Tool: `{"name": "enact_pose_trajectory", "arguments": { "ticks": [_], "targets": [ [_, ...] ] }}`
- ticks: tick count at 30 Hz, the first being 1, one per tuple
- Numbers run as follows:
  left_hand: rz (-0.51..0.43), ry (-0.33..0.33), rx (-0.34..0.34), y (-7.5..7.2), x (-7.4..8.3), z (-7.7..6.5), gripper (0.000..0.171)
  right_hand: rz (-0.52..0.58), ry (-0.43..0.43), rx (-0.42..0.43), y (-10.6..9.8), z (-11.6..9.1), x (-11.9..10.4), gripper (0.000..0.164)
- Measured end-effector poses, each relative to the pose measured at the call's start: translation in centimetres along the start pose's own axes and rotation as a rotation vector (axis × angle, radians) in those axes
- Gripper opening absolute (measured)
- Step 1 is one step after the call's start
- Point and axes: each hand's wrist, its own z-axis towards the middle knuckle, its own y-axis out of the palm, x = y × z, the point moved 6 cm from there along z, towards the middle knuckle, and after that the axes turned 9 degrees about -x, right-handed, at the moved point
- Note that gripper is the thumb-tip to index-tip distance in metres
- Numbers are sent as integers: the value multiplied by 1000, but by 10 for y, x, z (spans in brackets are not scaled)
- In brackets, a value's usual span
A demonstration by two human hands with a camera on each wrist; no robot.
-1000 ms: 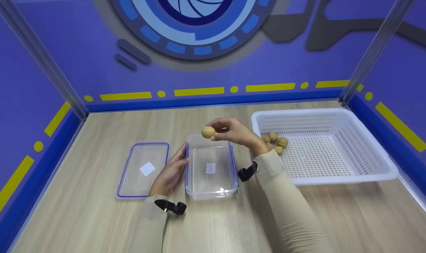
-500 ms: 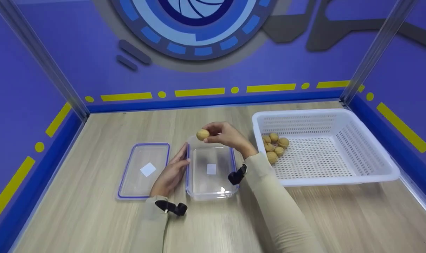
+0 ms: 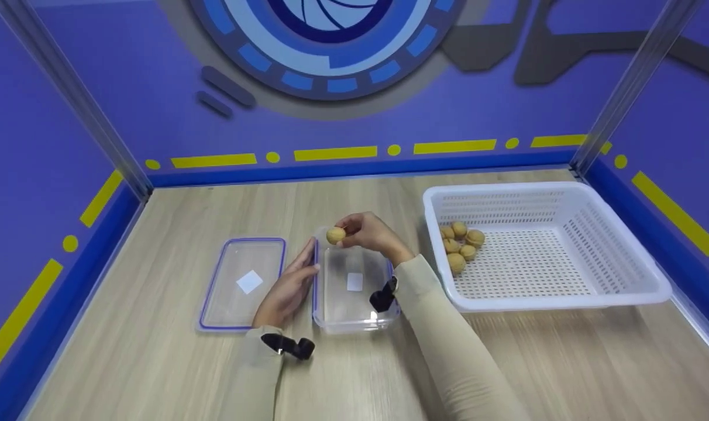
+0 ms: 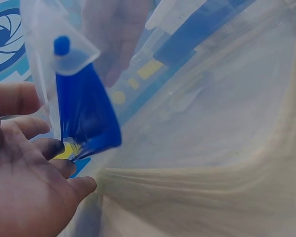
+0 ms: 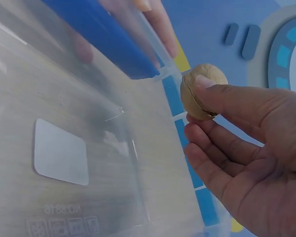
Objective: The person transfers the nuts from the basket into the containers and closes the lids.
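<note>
My right hand [image 3: 371, 235] pinches a walnut [image 3: 336, 235] between thumb and fingertips, held over the far left part of a clear plastic food container [image 3: 316, 292] with a blue-purple rim. In the right wrist view, the thumb presses on the tan shell of the walnut [image 5: 200, 91]. No nuts show inside the container, only a white label [image 3: 354, 282] at its bottom. Along the container's left side rests my left hand [image 3: 284, 292], fingers fairly straight and thumb at the rim. The left wrist view has that hand [image 4: 34, 168] beside the clear wall and a blue strip [image 4: 86, 108].
A clear lid [image 3: 226, 310] with a blue-purple edge and a white sticker lies left of the container. On the right stands a white perforated basket [image 3: 565, 304] with several walnuts [image 3: 457, 263] at its left end. Blue panels [image 3: 354, 128] enclose the table.
My right hand has come left and nearer with the walnut, lower in view over the container. The left hand keeps its place at the container's side.
</note>
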Motion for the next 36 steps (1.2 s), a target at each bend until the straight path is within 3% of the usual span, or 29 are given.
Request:
{"name": "enact_pose_trajectory", "arguments": {
  "ticks": [8,21,30,36],
  "targets": [
    [5,23,-13,0,1,1,69,8,53,8,8,5,6,38],
    [-4,27,-17,2,1,0,68,-42,161,-45,22,8,25,37],
    [-17,37,-17,2,1,1,68,-67,111,-81,26,8,23,35],
    [-16,45,-23,2,1,2,68,-95,127,-95,28,7,24,36]
  ]
}}
